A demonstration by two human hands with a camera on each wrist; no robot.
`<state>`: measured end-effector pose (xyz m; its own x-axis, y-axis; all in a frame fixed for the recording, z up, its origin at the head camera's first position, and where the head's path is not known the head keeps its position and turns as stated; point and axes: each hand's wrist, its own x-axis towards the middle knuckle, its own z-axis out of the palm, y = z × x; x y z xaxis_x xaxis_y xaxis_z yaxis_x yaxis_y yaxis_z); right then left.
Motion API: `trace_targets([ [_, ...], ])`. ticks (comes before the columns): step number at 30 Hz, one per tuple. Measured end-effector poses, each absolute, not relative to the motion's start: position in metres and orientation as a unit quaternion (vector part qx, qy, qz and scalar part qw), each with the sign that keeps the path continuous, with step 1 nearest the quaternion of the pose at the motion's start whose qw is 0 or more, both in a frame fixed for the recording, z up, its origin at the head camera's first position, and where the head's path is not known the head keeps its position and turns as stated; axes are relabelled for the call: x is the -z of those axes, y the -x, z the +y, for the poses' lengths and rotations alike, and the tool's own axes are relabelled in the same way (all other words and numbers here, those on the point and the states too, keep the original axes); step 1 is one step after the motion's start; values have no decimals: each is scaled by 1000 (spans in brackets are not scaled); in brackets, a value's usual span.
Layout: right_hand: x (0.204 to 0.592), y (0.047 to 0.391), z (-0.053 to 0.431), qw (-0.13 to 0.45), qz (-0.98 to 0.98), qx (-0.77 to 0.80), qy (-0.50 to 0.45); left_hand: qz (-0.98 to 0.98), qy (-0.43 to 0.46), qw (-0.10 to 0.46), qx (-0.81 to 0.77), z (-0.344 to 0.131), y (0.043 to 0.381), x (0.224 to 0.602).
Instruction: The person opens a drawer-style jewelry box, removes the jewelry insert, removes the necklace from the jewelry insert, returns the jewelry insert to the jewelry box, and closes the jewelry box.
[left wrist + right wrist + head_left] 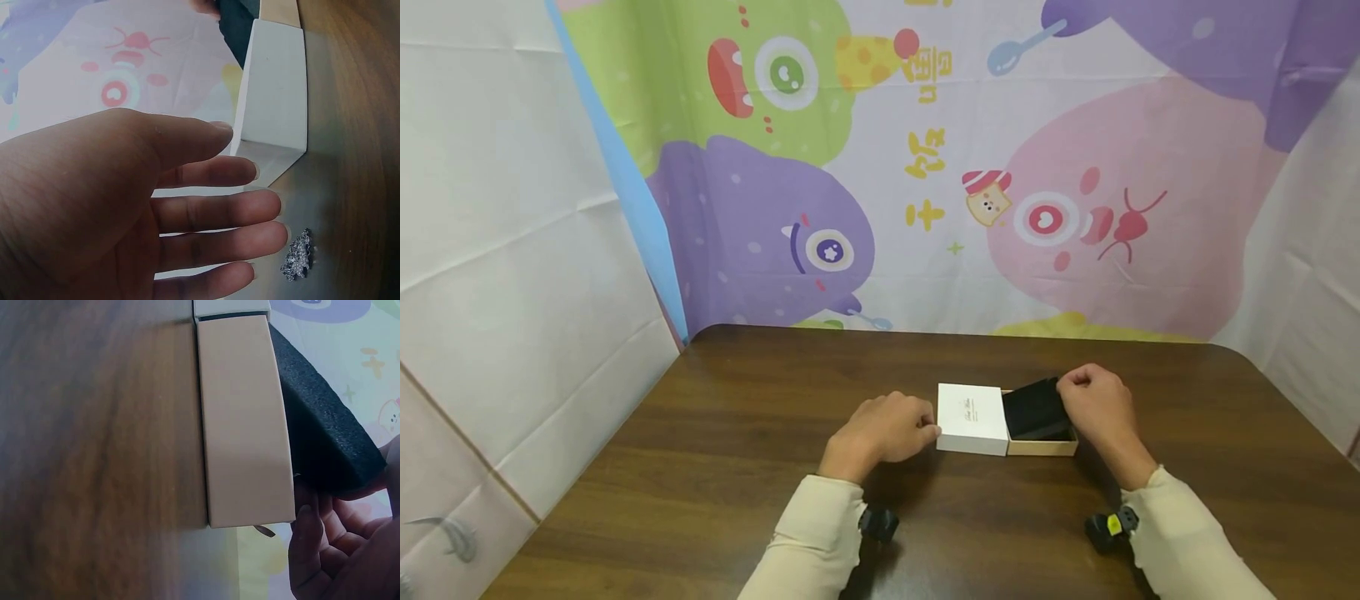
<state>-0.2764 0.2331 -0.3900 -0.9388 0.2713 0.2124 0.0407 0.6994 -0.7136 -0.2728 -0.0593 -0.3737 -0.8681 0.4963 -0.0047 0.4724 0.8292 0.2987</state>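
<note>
A shallow box lies on the table, its white printed sleeve partly slid off the tan drawer. Out of the drawer tilts a black foam pad, its right side raised. My right hand pinches the pad's raised edge between thumb and fingers. At the sleeve's left end is my left hand, fingers loosely extended. Its thumb and index finger are at the sleeve's end; whether they touch it I cannot tell. A small silvery crumpled piece lies near those fingertips. What lies under the pad is hidden.
The brown wooden table carries the box near its middle. Behind it hangs a cartoon-printed cloth, with a pale sheet on the left. A small ribbon-like tab shows at the drawer's end.
</note>
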Motion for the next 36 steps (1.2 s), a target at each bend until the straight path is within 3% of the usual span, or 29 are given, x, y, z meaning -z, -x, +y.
trace_targets([
  [36,392,275,237,99,-932,-342,72,956,-253,41,-145,-60,272,373],
])
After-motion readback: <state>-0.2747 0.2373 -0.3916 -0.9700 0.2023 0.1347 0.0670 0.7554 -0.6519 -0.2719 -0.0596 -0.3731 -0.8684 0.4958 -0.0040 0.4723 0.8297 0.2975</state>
